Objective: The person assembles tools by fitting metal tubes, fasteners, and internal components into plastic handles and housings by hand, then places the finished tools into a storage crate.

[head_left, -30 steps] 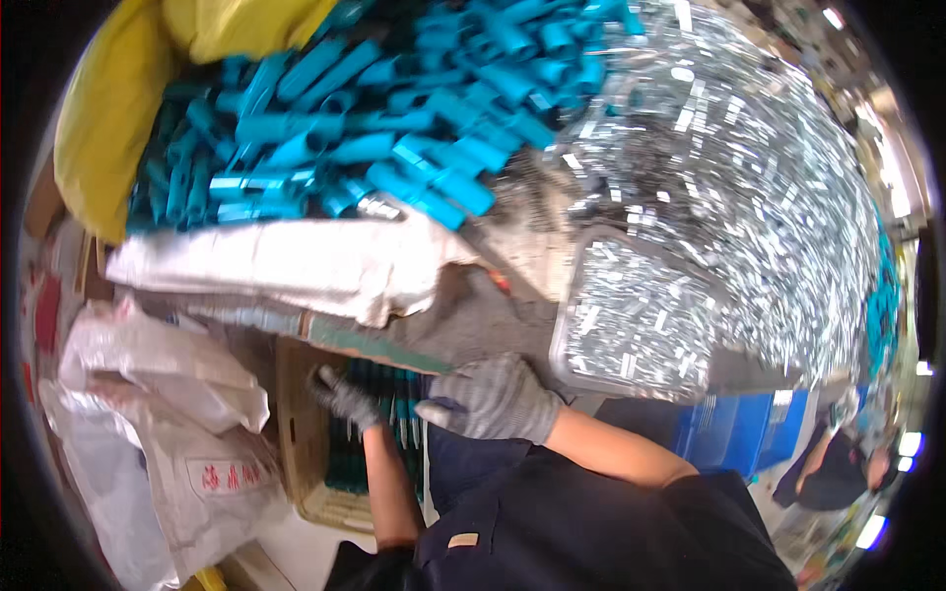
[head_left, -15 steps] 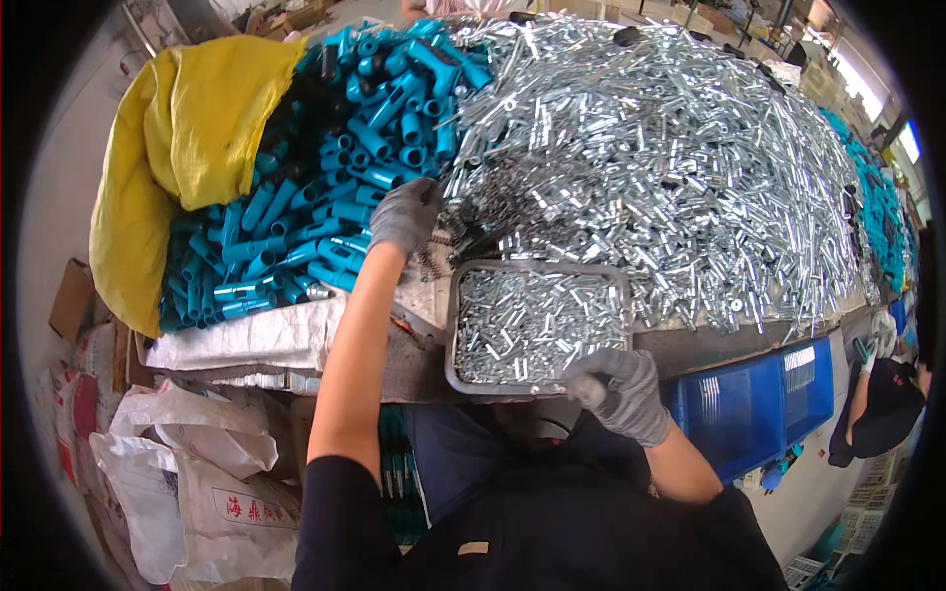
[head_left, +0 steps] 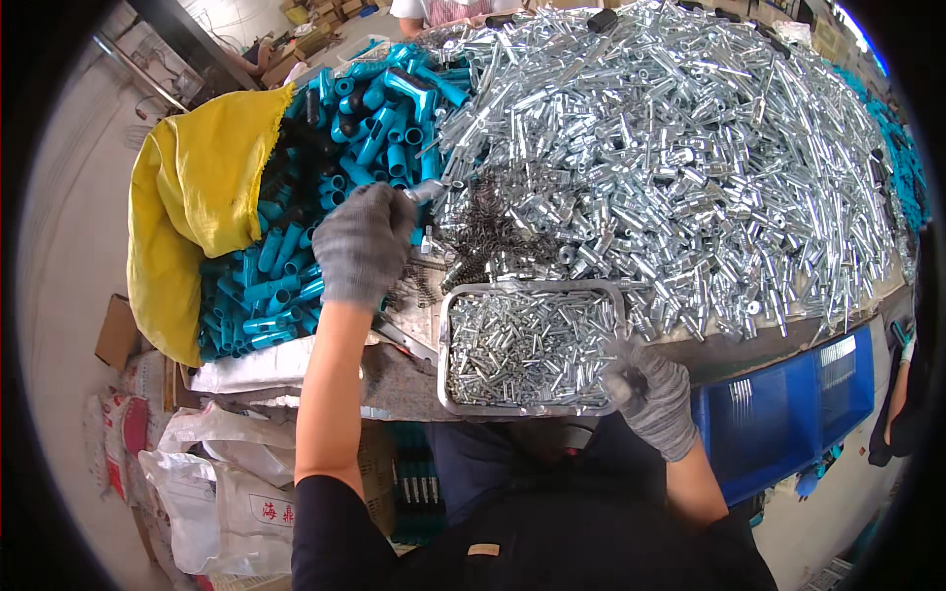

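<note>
My left hand (head_left: 363, 244), in a grey knit glove, is closed with a small silvery metal piece (head_left: 426, 191) at its fingertips. It is above the edge between the heap of teal tubular parts (head_left: 394, 128) and the big heap of shiny metal rods and sleeves (head_left: 680, 148). Just right of it lies a dark tangle of small springs (head_left: 498, 222). My right hand (head_left: 655, 399), gloved alike, is curled at the right rim of a tray (head_left: 443, 369) of short metal pins (head_left: 527, 345). Its fingertips are blurred, and what they hold cannot be made out.
A yellow woven sack (head_left: 197, 177) drapes over the left of the teal heap. Blue bins (head_left: 754, 424) stand below the table's right edge, white sacks (head_left: 222, 502) below the left. One person (head_left: 453, 12) is across the table; another (head_left: 897, 394) is at far right.
My left hand has drawn back left and nearer, and a silvery metal piece now shows at its fingertips. My right hand stays by the tray's right rim, its fingers moving. The view has shifted slightly.
</note>
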The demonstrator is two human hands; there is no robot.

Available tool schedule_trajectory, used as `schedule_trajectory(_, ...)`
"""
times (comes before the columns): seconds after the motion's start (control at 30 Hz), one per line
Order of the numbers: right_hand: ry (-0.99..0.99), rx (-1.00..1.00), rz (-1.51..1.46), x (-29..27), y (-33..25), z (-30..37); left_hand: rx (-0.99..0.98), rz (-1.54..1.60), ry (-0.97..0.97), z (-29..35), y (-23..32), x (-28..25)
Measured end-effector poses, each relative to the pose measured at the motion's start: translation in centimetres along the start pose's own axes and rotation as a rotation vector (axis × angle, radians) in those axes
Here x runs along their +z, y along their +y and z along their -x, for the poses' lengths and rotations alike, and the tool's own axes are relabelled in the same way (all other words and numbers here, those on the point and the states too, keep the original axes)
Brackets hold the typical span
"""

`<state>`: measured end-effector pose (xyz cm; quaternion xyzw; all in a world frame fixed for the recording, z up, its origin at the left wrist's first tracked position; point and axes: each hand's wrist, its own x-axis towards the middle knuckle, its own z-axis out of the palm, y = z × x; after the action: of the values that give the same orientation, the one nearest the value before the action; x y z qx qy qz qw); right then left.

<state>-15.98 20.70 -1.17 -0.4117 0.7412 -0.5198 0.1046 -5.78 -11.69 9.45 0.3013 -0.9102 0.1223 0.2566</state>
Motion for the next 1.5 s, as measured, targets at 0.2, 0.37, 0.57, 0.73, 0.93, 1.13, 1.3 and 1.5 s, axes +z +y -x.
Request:
schedule_trajectory(0.2,0.234,-0.331,0.103,3.1,-3.0,-4.1,0.644,0.35,-0.091,6.5,7.4,-7.9)
schedule_trajectory(0.37,0.41,-0.275,0.224,1.3,1.5,-3.8,0.211,1.035,-0.401,1.2,3.8,1.6)
schedule_trajectory(0.57,0.514,0.217,-0.461,1.0,5.9,0.9,-0.295,-0.012,-0.692,-4.0,-4.6,16.2)
schedule_trajectory(0.73,0.575,0.258,-0.429,2.0,7.6,2.3,-0.269,-0.049,-0.77,-4.4,-2.7,18.5)
schedule_trajectory(0.93,0.487,0.245,-0.359,1.7,7.4,2.1,-0.232,-0.04,-0.822,-3.6,-2.9,17.6)
schedule_trajectory(1.13,0.471,0.227,-0.339,1.7,6.9,1.7,-0.363,0.129,-0.712,-3.7,-4.1,18.7)
schedule_trajectory(1.3,0.453,0.187,-0.298,1.8,7.7,1.8,-0.473,0.232,-0.648,-4.5,-4.0,18.4)
schedule_trajectory(1.5,0.45,0.221,-0.333,2.0,8.2,2.4,-0.451,0.18,-0.862,-5.0,-5.1,19.2)
